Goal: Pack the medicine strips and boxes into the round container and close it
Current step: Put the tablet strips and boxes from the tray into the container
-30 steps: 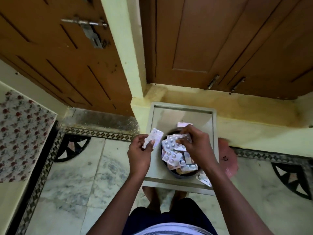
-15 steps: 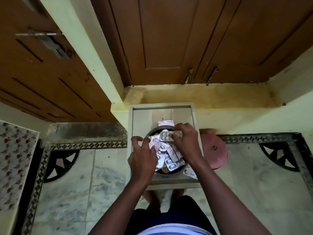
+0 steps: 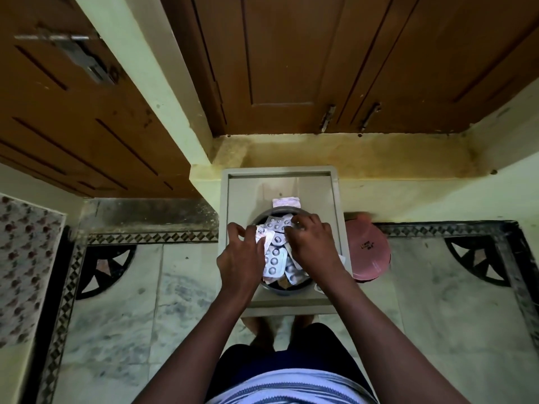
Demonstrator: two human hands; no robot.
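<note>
The left hand (image 3: 240,259), which a second ago held a strip aside, now presses the medicine strips (image 3: 274,252) into the round container (image 3: 287,290) mid-stool; the right hand (image 3: 310,246) pinches one; the lid (image 3: 368,252) waits.

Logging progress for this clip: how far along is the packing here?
Mostly done: the round container on the stool is heaped with medicine strips. In hand: the left hand and right hand press on the pile. Left: one pack lies outside behind it, and the pink lid is off, on the floor.
</note>
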